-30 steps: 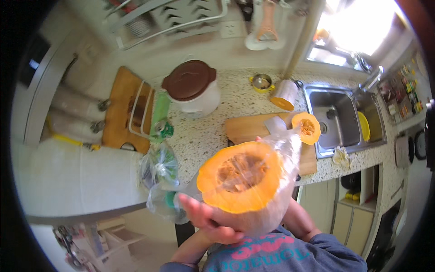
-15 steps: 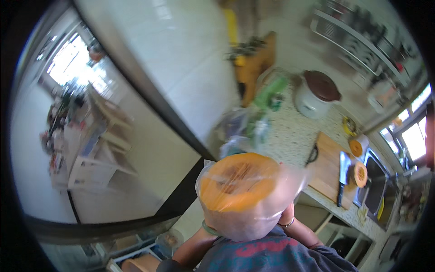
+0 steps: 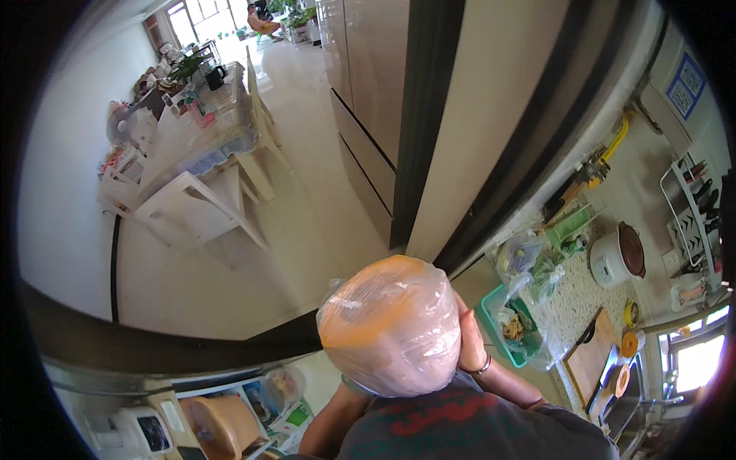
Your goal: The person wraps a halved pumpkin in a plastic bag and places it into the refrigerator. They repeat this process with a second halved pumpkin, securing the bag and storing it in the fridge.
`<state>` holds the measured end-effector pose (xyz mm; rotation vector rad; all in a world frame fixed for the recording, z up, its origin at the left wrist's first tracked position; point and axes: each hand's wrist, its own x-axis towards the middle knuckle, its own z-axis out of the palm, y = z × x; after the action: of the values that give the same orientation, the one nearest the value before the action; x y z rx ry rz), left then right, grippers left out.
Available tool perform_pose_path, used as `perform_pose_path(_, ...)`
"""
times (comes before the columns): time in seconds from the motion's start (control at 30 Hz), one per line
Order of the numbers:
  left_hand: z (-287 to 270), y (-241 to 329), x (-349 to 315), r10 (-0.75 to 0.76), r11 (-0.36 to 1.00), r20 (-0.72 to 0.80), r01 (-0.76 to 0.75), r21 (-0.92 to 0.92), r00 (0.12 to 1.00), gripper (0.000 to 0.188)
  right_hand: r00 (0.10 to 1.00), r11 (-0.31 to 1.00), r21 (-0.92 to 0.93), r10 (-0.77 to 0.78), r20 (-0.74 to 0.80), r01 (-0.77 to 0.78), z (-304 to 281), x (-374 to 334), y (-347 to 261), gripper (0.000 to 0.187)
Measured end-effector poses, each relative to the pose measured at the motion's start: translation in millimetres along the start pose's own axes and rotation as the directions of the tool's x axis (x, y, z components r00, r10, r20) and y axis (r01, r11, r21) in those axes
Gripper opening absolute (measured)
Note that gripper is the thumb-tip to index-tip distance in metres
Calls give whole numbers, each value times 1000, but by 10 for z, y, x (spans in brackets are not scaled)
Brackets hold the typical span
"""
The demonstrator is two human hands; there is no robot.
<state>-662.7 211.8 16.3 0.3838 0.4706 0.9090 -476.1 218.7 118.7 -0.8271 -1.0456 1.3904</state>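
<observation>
In the head view, a large cut pumpkin [image 3: 387,337] was held up just below the middle of the frame, covered in clear plastic wrap [image 3: 433,307] that creased and shone over it, its orange part toward the upper left. The right-hand grip [image 3: 471,337] was grasping the pumpkin, laid against its right side, with a bracelet [image 3: 483,366] round the wrist. The left forearm [image 3: 330,420] rose from the lower edge to the pumpkin's lower left; the left-hand grip was hidden by it, so whether that was clenched or loose could not be told. At the right of the frame, a speckled bench [image 3: 576,295] carried a wooden cutting board [image 3: 589,353], a cleaver [image 3: 603,376] and a smaller pumpkin piece [image 3: 620,379] near it. Above these in the frame stood a white pot [image 3: 608,261] with a brown lid [image 3: 632,251]. Plastic bags [image 3: 546,272] lay near a teal bin [image 3: 486,313] of scraps. A white chair [image 3: 184,205] stood at the upper left, and a refrigerator [image 3: 373,92] at the top centre
</observation>
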Motion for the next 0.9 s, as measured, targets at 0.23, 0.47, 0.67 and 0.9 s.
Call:
perform_pose_path(0.23, -479, 774, 884, 39, 999, -19, -39, -21, 999, 79, 998, 994, 110, -9, -60, 16, 94, 1182, 386, 69)
perform_pose_path(0.47, -806, 1877, 2062, 57, 998, -42, -57, 5, 997, 79, 980, 892, 439, 171, -99, -111, 39, 2906, 676, 51)
perform_pose_path(0.67, -1055, 2645, 3081, 20, 1000, -56, -20, -6, 998, 78, 953, 905, 403, 230, -199, -134, -56, 4007, 875, 49)
perform_pose_path(0.9, -1245, 3310, 4178, -65, 998, -6, 65, 11, 998, 77, 909, 839, 540, 275, -312, -68, -426, 5057, 1441, 46)
